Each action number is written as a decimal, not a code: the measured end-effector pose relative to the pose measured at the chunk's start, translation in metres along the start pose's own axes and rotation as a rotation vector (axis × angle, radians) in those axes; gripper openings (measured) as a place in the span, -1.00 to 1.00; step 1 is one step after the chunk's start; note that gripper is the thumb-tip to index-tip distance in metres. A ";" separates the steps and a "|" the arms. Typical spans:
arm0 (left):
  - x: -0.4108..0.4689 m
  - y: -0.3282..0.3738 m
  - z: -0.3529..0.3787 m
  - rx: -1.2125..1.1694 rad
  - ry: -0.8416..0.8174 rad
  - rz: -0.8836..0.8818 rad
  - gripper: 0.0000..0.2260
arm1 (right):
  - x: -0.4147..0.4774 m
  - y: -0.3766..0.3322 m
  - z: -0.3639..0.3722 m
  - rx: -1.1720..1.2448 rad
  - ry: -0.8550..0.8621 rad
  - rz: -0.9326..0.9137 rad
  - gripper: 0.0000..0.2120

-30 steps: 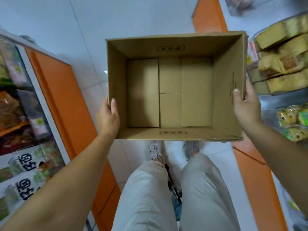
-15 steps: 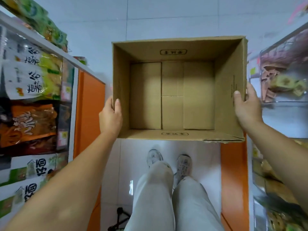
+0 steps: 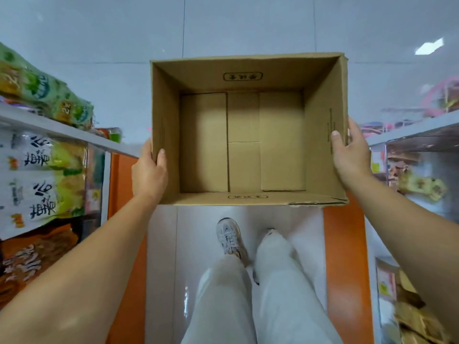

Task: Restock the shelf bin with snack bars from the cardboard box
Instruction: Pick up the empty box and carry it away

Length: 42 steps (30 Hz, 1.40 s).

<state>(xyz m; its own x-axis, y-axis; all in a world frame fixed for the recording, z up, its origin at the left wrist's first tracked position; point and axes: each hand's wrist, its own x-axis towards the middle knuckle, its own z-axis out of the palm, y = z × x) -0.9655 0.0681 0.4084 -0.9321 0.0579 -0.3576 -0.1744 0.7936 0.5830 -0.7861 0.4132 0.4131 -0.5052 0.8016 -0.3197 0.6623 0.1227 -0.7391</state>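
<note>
An open cardboard box (image 3: 248,75) hangs in the air in front of me, above the aisle floor. Its inside shows only bare bottom flaps; no snack bars lie in it. My left hand (image 3: 148,173) grips the box's left wall, thumb hooked over the rim to the inside. My right hand (image 3: 351,155) grips the right wall the same way, thumb inside and fingers outside. No shelf bin can be picked out with certainty among the shelves.
Shelves with packaged snacks (image 3: 42,170) line the left side, more wrapped goods (image 3: 419,184) the right. Orange shelf bases (image 3: 344,269) border a narrow white tiled aisle (image 3: 223,28). My legs and shoes (image 3: 229,238) are below the box.
The view has swung along the aisle, so the shelves on both sides have shifted. The box stays held level between both hands, same grip.
</note>
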 end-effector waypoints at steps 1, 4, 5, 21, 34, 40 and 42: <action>0.011 0.009 -0.002 -0.010 -0.001 0.012 -0.60 | 0.009 -0.009 0.001 -0.007 0.010 0.005 -0.55; 0.041 0.035 -0.001 -0.027 -0.013 0.031 -0.60 | 0.037 -0.033 0.002 -0.030 0.025 0.023 -0.54; 0.052 0.043 0.001 -0.026 -0.016 0.036 -0.60 | 0.049 -0.041 0.002 -0.045 0.030 0.027 -0.54; 0.238 0.198 0.031 0.010 -0.009 0.041 -0.64 | 0.284 -0.140 0.018 -0.038 -0.041 0.045 -0.54; 0.425 0.325 0.052 0.032 -0.039 0.106 -0.66 | 0.461 -0.226 0.055 -0.006 0.008 0.081 -0.54; 0.496 0.397 0.077 0.053 -0.079 0.108 -0.65 | 0.550 -0.258 0.052 -0.005 0.023 0.090 -0.58; 0.517 0.420 0.087 0.066 -0.074 0.106 -0.64 | 0.584 -0.270 0.050 -0.021 -0.004 0.095 -0.58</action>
<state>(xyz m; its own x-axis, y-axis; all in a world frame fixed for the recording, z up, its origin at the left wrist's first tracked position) -1.4935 0.4839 0.4050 -0.9177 0.1858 -0.3512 -0.0529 0.8189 0.5715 -1.2878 0.8189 0.3967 -0.4417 0.8077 -0.3905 0.7190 0.0583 -0.6926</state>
